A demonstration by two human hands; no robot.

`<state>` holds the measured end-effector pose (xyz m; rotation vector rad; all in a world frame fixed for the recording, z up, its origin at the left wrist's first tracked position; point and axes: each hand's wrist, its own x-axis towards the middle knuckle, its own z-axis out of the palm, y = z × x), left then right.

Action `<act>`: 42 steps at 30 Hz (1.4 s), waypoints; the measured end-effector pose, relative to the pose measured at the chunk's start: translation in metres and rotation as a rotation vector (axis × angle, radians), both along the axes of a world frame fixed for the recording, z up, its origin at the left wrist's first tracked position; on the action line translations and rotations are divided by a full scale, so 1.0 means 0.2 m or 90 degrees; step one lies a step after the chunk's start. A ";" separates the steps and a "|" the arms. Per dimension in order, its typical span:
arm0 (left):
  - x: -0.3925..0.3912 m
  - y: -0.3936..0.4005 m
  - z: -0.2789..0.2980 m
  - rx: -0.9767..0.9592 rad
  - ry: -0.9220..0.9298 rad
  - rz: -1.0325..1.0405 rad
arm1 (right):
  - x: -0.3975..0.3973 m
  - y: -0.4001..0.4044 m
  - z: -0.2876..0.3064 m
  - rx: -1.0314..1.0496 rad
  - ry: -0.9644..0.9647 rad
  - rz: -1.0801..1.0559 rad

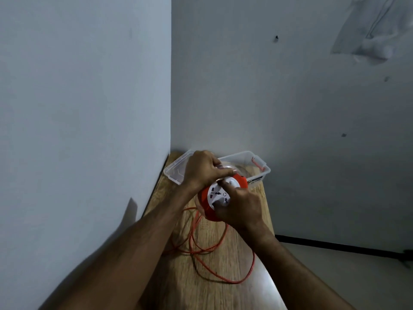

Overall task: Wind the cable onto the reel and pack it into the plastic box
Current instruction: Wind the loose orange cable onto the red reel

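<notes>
Reel (209, 199), orange with a white socket face turned up toward the camera, is held above the wooden tabletop (214, 287) between both hands. Left hand (204, 167) curls over the reel's far upper edge, fingers bent round the rim and thumb lying along it, so it grips the reel from above. Right hand (240, 209) sits at the near right side of the reel, fingers curled against the white face and the orange rim, covering part of the near edge; whether it grips the reel itself or a handle on it cannot be told.

Orange cable (223, 260) hangs down from beneath the reel and lies in several loose loops on the tabletop, nearer to the camera than the reel, the widest loop reaching out under the right forearm. Much of the cable is not yet wound.

Beyond the reel, partly hidden by the left hand, stands the clear plastic box (259, 163) with its lid off, at the far end of the tabletop, close to the wall corner. An orange latch shows on its right end.
</notes>
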<state>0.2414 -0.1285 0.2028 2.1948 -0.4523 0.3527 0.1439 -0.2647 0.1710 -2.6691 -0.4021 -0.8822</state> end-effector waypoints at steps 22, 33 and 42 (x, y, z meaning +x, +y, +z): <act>-0.01 -0.06 -0.10 -0.037 -0.054 0.021 | -0.03 0.17 0.07 1.201 0.336 -0.253; 0.04 0.01 -0.02 -0.018 0.034 -0.030 | -0.09 -0.11 0.04 -0.372 0.008 0.095; 0.02 -0.01 -0.03 -0.002 0.018 -0.010 | -0.03 -0.11 0.01 -0.433 0.008 0.081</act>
